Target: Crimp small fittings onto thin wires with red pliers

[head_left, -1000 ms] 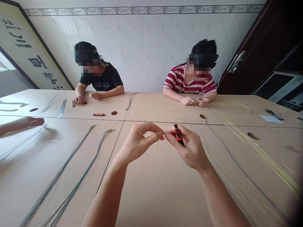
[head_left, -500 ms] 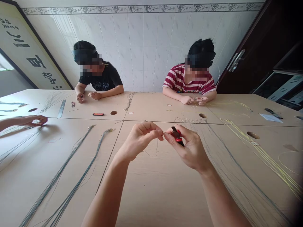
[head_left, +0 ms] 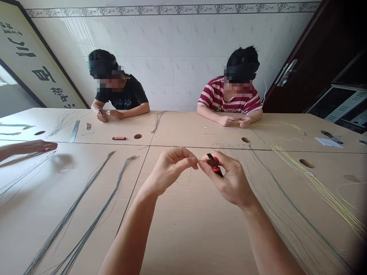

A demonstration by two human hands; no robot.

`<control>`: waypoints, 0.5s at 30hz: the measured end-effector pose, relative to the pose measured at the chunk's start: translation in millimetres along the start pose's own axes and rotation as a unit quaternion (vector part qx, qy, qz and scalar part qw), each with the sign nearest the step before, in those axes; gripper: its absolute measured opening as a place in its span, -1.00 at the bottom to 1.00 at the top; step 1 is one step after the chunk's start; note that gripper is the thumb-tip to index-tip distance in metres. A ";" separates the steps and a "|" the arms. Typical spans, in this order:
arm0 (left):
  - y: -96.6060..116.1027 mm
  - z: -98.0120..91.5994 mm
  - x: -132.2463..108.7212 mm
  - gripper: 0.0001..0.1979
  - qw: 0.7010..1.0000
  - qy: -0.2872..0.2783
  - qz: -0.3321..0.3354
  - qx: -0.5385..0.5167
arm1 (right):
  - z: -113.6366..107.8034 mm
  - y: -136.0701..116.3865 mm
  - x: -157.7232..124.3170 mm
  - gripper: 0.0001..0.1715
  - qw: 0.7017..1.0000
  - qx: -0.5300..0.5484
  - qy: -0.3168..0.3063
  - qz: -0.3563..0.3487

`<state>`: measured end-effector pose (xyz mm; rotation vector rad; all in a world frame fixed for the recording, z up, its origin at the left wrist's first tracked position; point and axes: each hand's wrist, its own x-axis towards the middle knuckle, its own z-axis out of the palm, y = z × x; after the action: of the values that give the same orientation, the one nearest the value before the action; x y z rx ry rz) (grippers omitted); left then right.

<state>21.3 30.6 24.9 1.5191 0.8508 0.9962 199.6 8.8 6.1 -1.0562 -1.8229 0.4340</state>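
Observation:
My left hand (head_left: 174, 168) is closed in a pinch on a thin thread (head_left: 190, 176), whose loose end hangs in a curl below the fingertips. Between the two hands' fingertips sits a tiny gold-coloured piece (head_left: 199, 160), too small to make out well. My right hand (head_left: 229, 177) is closed around small red-and-black pliers (head_left: 214, 164), jaws pointing up and left. Its thumb and forefinger also pinch toward the gold piece, nearly touching the left fingertips. Both hands are held above the wooden table (head_left: 183, 236).
Bundles of grey-green cords (head_left: 83, 198) lie at left, yellow cords (head_left: 318, 183) at right. Across the table sit two people with small work in their hands. Another person's hand (head_left: 46, 146) reaches in from the left. A red-black marker-like object (head_left: 119, 138) and a ruler (head_left: 75, 131) lie beyond.
My hands stay almost in place, with only a slight shift at the fingertips and in the hanging thread. At the left, the other person's hand has flattened and moved a little off the cords.

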 end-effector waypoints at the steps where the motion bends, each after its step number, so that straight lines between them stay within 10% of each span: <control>1: 0.0 0.0 -0.1 -0.84 1.000 0.000 0.000 0.002 | -0.2 0.1 0.2 -0.83 1.000 0.001 0.001 0.001; 15: -0.8 -1.5 1.0 -0.78 0.999 0.002 -0.007 0.054 | 1.8 4.2 0.6 -0.81 1.000 0.000 0.002 0.010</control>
<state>20.3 32.2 24.4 1.6009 0.9298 0.9570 199.9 11.9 2.8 -1.0755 -1.8106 0.4442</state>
